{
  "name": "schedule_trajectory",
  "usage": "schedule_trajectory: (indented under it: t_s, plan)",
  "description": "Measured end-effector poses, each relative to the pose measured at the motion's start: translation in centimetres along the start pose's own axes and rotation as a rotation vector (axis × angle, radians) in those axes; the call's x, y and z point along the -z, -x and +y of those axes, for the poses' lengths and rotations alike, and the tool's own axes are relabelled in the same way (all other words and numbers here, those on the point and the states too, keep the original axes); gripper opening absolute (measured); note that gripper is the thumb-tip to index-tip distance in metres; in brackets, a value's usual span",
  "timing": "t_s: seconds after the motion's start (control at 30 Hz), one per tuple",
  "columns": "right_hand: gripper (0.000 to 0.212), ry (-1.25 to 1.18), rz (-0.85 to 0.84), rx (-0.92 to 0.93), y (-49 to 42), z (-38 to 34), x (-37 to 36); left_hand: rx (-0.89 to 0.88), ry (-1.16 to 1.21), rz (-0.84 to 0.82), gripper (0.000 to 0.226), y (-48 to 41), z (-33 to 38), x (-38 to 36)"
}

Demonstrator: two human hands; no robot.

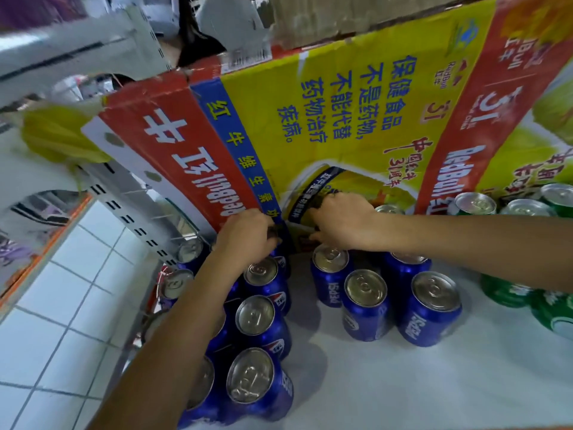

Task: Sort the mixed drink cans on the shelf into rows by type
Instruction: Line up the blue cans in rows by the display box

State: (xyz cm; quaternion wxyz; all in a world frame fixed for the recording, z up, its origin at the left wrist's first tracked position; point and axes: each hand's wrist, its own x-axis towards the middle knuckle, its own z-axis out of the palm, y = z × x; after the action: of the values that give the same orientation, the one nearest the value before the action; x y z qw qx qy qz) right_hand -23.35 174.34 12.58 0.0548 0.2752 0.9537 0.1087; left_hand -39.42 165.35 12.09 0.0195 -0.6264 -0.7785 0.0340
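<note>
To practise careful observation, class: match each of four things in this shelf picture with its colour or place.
1 blue cans
2 green cans
3 cardboard box
4 floor tiles

A white, left of the shelf
B far right of the shelf
C yellow and red, behind the cans
D left and middle of the shelf

Pairs: 1-D, 2-B, 3-C, 4-A
</note>
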Motion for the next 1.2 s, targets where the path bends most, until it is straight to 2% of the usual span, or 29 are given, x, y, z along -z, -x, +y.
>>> schedule_trajectory:
  t_s: [0.17, 0.3, 0.4, 0.53, 0.63, 0.73, 0.83, 1.0, 1.2]
  plan:
    - [0.041, -0.094, -0.05, 0.009, -0.6, -0.2, 0.2, -0.057, 0.042, -0.109, 0.032, -0.7, -0.7, 1.3]
    - [0.038, -0.192, -0.086, 0.046, -0.8, -0.7, 0.3, -0.077, 0.038, -0.131, 0.032, -0.6, -0.7, 1.8]
    - [0.036, -0.269, -0.038, 0.128, -0.7, -1.0, 0.4, -0.081, 0.041, -0.131, 0.034, -0.5, -0.8, 1.8]
    - [0.044, -0.335, 0.011, 0.214, -1.3, -1.9, 0.1, -0.073, 0.04, -0.123, 0.033, -0.5, -0.7, 1.7]
    - [0.051, -0.45, 0.03, 0.157, -1.6, -2.0, -0.1, -0.072, 0.044, -0.108, 0.032, -0.4, -0.9, 1.5]
    - [0.05, -0.504, 0.086, 0.111, -1.0, -1.4, -0.8, -0.098, -0.004, -0.09, 0.04, -0.1, -0.9, 1.4]
    - [0.054, -0.449, 0.115, 0.023, -0.4, -0.9, -1.1, -0.091, -0.006, -0.08, 0.044, -0.1, -0.9, 1.2]
    - [0.061, -0.429, 0.064, -0.114, -0.6, -1.1, -1.3, -0.085, 0.011, -0.067, 0.046, 0.0, -1.1, 0.9]
    - [0.055, -0.402, 0.107, -0.053, -1.0, -1.9, -1.1, -0.065, 0.005, -0.082, 0.05, -0.1, -1.3, 0.6]
